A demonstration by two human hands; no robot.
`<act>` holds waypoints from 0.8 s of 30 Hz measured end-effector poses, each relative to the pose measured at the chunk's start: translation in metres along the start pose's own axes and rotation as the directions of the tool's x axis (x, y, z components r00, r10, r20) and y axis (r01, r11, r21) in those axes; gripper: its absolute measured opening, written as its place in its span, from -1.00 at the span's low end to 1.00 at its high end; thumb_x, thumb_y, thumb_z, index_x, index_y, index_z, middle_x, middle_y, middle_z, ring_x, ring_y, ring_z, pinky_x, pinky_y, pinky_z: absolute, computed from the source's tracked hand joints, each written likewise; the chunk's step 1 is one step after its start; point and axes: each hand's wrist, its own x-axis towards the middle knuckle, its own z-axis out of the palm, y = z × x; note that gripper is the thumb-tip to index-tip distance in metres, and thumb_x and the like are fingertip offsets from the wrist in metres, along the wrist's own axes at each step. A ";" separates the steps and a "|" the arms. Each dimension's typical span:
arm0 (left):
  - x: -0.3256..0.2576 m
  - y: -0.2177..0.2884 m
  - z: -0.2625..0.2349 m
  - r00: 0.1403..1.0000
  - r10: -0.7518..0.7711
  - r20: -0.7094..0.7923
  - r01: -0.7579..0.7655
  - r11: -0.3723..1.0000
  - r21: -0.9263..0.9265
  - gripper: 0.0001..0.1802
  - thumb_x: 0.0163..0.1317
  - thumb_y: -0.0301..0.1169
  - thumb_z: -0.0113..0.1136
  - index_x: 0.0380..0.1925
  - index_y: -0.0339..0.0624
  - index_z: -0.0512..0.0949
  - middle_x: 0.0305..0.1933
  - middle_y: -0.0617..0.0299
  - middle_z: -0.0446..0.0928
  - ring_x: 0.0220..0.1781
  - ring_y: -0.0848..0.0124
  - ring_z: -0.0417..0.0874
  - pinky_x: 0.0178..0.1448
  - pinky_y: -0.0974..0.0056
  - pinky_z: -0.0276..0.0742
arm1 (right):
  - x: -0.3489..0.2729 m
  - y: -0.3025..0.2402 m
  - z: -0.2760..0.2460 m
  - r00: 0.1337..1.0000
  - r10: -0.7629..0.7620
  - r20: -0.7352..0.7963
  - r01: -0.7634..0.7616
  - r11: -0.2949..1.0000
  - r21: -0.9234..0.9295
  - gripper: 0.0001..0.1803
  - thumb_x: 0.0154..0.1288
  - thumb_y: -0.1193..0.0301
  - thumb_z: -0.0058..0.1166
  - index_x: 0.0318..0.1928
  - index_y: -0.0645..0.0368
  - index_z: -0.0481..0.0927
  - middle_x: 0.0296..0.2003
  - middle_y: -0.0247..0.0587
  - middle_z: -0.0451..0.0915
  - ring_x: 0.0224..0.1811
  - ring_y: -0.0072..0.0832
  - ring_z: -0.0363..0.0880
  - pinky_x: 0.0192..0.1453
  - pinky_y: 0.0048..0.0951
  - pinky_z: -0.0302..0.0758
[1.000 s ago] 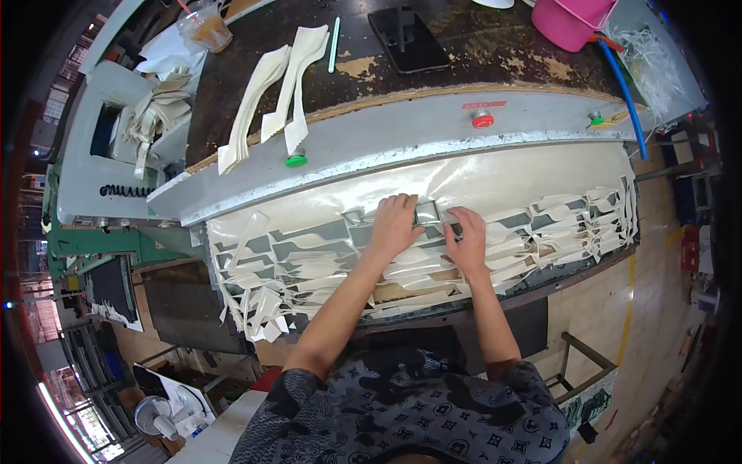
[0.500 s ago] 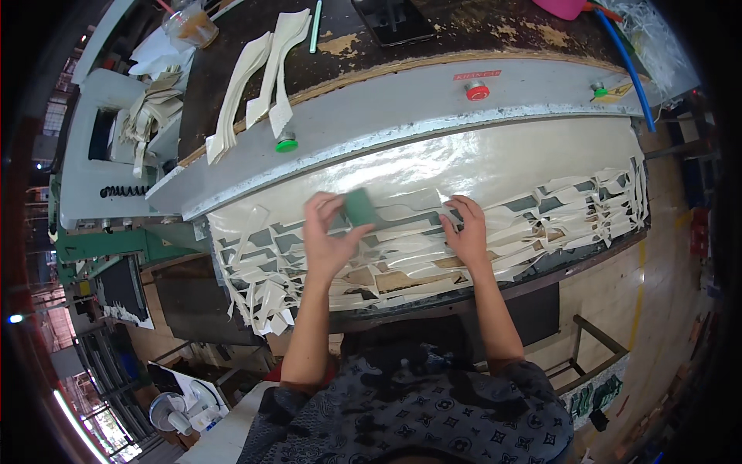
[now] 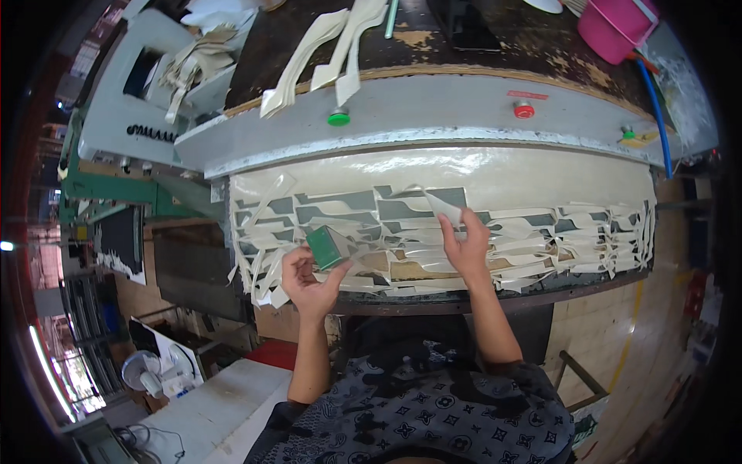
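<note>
Fingers and thumb of my left hand (image 3: 309, 282) grip a small green block (image 3: 325, 247) with a pale side, tilted above the near left part of the cut sheet. My right hand (image 3: 466, 243) pinches a cream cut piece (image 3: 442, 207) between thumb and fingers, its long thin end pointing up and left. Under both hands lies a cream sheet (image 3: 541, 172) of leather-like material. Its far strip is whole; the nearer part is cut into wavy leftover strips, with dark grey bed (image 3: 410, 203) showing through the gaps.
A grey machine beam (image 3: 433, 108) runs behind the sheet, carrying a green button (image 3: 338, 117) and a red button (image 3: 524, 110). On the worn dark tabletop above lie stacked cream pieces (image 3: 309, 58) and a pink container (image 3: 610, 31). A blue hose (image 3: 662, 116) hangs at the right.
My left hand has drawn the green block off the sheet toward me. My right hand now has a cream piece lifted, leaving a dark gap in the sheet. The whole view has shifted.
</note>
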 end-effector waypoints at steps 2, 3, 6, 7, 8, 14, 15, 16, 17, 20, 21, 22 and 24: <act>-0.009 0.011 -0.007 0.998 0.056 0.009 -0.056 0.998 0.036 -0.37 0.03 -0.64 0.63 0.10 -0.31 0.50 0.12 0.04 0.65 0.17 0.28 0.68 0.30 0.19 0.60 | -0.014 -0.033 -0.006 0.999 0.019 -0.039 -0.014 0.989 0.145 -0.80 0.32 0.51 0.43 -0.13 0.31 0.68 -0.24 -0.03 0.78 -0.26 -0.30 0.80 -0.13 -0.34 0.65; -0.005 0.026 -0.002 0.996 0.083 0.028 -0.083 0.997 0.005 -0.54 0.07 -0.60 0.61 -0.02 -0.37 0.63 0.18 -0.12 0.63 0.15 0.20 0.71 0.26 0.17 0.62 | -0.020 -0.040 -0.008 0.998 -0.014 -0.061 0.025 0.983 0.181 -0.80 0.31 0.53 0.43 -0.13 0.31 0.70 -0.24 -0.03 0.80 -0.27 -0.33 0.81 -0.16 -0.39 0.65; -0.004 0.049 0.006 0.968 0.154 0.199 -0.181 0.975 0.126 -0.53 0.11 -0.53 0.59 0.02 -0.39 0.63 0.15 -0.16 0.64 0.13 0.10 0.72 0.22 0.13 0.62 | -0.023 -0.074 -0.018 0.999 -0.052 -0.017 0.054 0.978 0.200 -0.81 0.27 0.55 0.46 -0.13 0.30 0.75 -0.29 -0.06 0.82 -0.29 -0.34 0.83 -0.20 -0.42 0.67; -0.007 0.050 0.009 0.953 0.152 0.263 -0.191 0.973 0.132 -0.53 0.12 -0.50 0.58 0.03 -0.38 0.64 0.17 -0.20 0.62 0.12 -0.01 0.72 0.19 0.09 0.62 | -0.023 -0.084 -0.020 0.999 -0.053 0.014 0.049 0.981 0.189 -0.80 0.24 0.55 0.48 -0.13 0.29 0.77 -0.32 -0.08 0.82 -0.30 -0.34 0.83 -0.21 -0.41 0.67; -0.010 0.052 0.015 0.946 0.138 0.294 -0.178 0.977 0.115 -0.54 0.13 -0.51 0.57 0.02 -0.37 0.64 0.17 -0.20 0.61 0.12 -0.03 0.71 0.19 0.09 0.62 | -0.022 -0.090 -0.020 0.996 -0.071 0.060 0.057 0.975 0.213 -0.82 0.23 0.56 0.48 -0.15 0.28 0.78 -0.32 -0.08 0.82 -0.29 -0.32 0.83 -0.21 -0.41 0.67; -0.024 0.061 0.039 0.933 0.166 0.319 -0.212 0.970 0.117 -0.64 0.23 -0.50 0.51 0.00 -0.34 0.64 0.14 -0.18 0.61 0.12 -0.09 0.67 0.19 0.08 0.61 | -0.017 -0.117 -0.014 0.975 -0.134 0.178 0.077 0.952 0.296 -0.83 0.27 0.60 0.38 -0.11 0.30 0.81 -0.26 -0.04 0.82 -0.30 -0.21 0.83 -0.23 -0.33 0.69; -0.026 0.061 0.038 0.934 0.168 0.316 -0.222 0.964 0.146 -0.66 0.24 -0.50 0.50 0.00 -0.35 0.66 0.13 -0.18 0.60 0.11 -0.09 0.66 0.18 0.08 0.61 | -0.019 -0.119 -0.016 0.973 -0.122 0.197 0.061 0.955 0.289 -0.83 0.28 0.60 0.37 -0.10 0.30 0.81 -0.25 -0.02 0.82 -0.30 -0.19 0.83 -0.22 -0.32 0.69; -0.028 0.061 0.036 0.935 0.169 0.313 -0.232 0.957 0.175 -0.68 0.26 -0.50 0.48 -0.01 -0.35 0.67 0.12 -0.18 0.59 0.11 -0.08 0.65 0.18 0.07 0.61 | -0.022 -0.119 -0.019 0.970 -0.110 0.218 0.046 0.958 0.282 -0.82 0.29 0.60 0.36 -0.10 0.31 0.80 -0.24 -0.01 0.82 -0.29 -0.17 0.83 -0.21 -0.31 0.69; -0.029 0.061 0.034 0.936 0.172 0.307 -0.243 0.947 0.208 -0.70 0.28 -0.50 0.47 -0.02 -0.36 0.69 0.11 -0.19 0.58 0.11 -0.07 0.64 0.17 0.07 0.61 | -0.024 -0.119 -0.021 0.966 -0.103 0.239 0.034 0.960 0.279 -0.82 0.30 0.60 0.35 -0.09 0.32 0.80 -0.22 0.01 0.82 -0.29 -0.16 0.83 -0.20 -0.30 0.70; -0.032 0.061 0.026 0.950 0.147 0.274 -0.205 0.958 0.199 -0.73 0.30 -0.49 0.45 -0.03 -0.38 0.73 0.10 -0.20 0.55 0.10 -0.06 0.61 0.15 0.07 0.61 | -0.028 -0.117 -0.020 0.947 -0.080 0.312 -0.015 0.957 0.290 -0.82 0.30 0.61 0.34 -0.08 0.32 0.80 -0.21 0.03 0.81 -0.26 -0.13 0.83 -0.18 -0.30 0.70; -0.033 0.060 0.023 0.953 0.131 0.273 -0.189 0.962 0.197 -0.71 0.29 -0.49 0.46 -0.03 -0.40 0.72 0.10 -0.18 0.55 0.11 -0.04 0.59 0.16 0.07 0.57 | -0.029 -0.116 -0.018 0.945 -0.098 0.313 -0.001 0.954 0.300 -0.81 0.31 0.61 0.34 -0.07 0.32 0.79 -0.21 0.03 0.81 -0.25 -0.12 0.83 -0.18 -0.30 0.70; -0.035 0.058 0.021 0.955 0.116 0.272 -0.173 0.966 0.194 -0.70 0.28 -0.48 0.47 -0.03 -0.41 0.72 0.09 -0.16 0.56 0.11 -0.02 0.57 0.17 0.07 0.54 | -0.031 -0.115 -0.015 0.943 -0.115 0.312 0.013 0.951 0.310 -0.80 0.31 0.61 0.33 -0.06 0.32 0.79 -0.20 0.03 0.81 -0.25 -0.12 0.82 -0.17 -0.30 0.70; -0.036 0.055 0.016 0.955 0.107 0.276 -0.163 0.968 0.189 -0.70 0.28 -0.48 0.47 -0.03 -0.42 0.72 0.10 -0.16 0.55 0.12 -0.02 0.57 0.17 0.07 0.54 | -0.032 -0.117 -0.010 0.939 -0.148 0.310 0.047 0.949 0.311 -0.79 0.32 0.62 0.32 -0.04 0.31 0.79 -0.19 0.03 0.81 -0.24 -0.12 0.83 -0.17 -0.30 0.70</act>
